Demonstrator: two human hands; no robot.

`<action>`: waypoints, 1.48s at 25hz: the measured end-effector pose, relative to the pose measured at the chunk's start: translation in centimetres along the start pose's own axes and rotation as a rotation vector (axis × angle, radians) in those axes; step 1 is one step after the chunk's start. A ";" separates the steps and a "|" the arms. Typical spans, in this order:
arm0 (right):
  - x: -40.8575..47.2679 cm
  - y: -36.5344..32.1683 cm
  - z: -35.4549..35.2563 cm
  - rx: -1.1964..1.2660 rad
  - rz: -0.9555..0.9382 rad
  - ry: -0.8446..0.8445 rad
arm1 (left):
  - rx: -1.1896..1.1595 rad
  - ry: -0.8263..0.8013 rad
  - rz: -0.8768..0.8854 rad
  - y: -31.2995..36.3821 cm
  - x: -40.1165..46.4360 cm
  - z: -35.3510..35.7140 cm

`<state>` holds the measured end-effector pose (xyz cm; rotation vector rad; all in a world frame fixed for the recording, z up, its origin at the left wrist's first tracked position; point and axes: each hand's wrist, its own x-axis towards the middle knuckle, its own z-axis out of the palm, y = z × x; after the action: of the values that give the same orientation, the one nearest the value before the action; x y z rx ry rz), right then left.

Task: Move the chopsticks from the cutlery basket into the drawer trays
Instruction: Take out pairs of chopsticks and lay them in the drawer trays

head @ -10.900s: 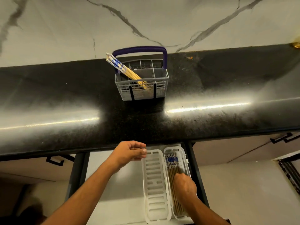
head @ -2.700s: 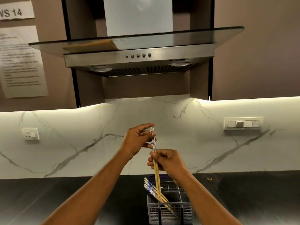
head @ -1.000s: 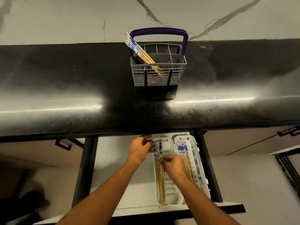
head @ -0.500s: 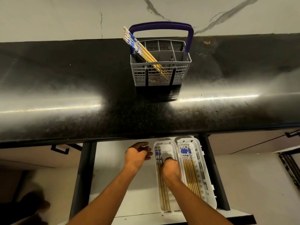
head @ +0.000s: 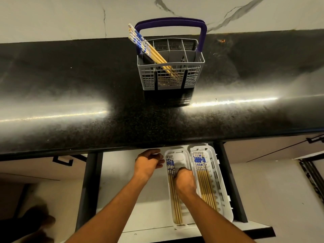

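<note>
- Head view: black worktop [head: 70, 102] carries the grey cutlery basket [head: 171, 71] at 12 o'clock.
- Open drawer [head: 122, 190] at 6 o'clock holds two white trays [head: 226, 199].
- Right hand [head: 185, 181], fingers curled down in the left tray; its grip I cannot tell.
- Left hand [head: 148, 163] loosely curled, holding nothing.
- Chopsticks [head: 150, 48]: likely light, stiff, slick; pinch them mid-shaft as a bundle.

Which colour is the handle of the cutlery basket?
Dark purple handle, seen in the head view.

Counter [head: 122, 120]: glossy speckled black stone. Cutlery basket [head: 171, 74] on it: grey plastic grid. Chopsticks [head: 154, 53]: wood. Drawer trays [head: 222, 190]: white plastic.
</note>
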<state>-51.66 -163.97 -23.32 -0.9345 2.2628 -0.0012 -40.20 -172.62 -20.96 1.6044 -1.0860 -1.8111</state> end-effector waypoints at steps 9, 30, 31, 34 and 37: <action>-1.5 -0.1 -1.1 0.069 -0.134 0.112 | 0.128 -0.198 0.113 3.8 -3.7 -0.1; -4.5 -19.2 -32.6 0.336 -0.735 0.742 | -0.056 0.472 0.453 33.3 -0.4 0.7; -3.9 -19.7 -32.6 0.301 -0.737 0.721 | -0.038 0.504 0.422 33.0 0.0 1.0; -2.2 -20.7 -32.1 0.225 -0.735 0.672 | 0.011 0.491 0.381 32.6 1.4 1.6; -1.0 -20.7 -31.3 0.201 -0.727 0.634 | -0.051 0.478 0.367 32.3 2.9 1.7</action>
<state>-56.67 -186.32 6.41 -1.7660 2.2391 -0.9401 -47.08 -192.86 3.55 1.5723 -1.0136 -1.1338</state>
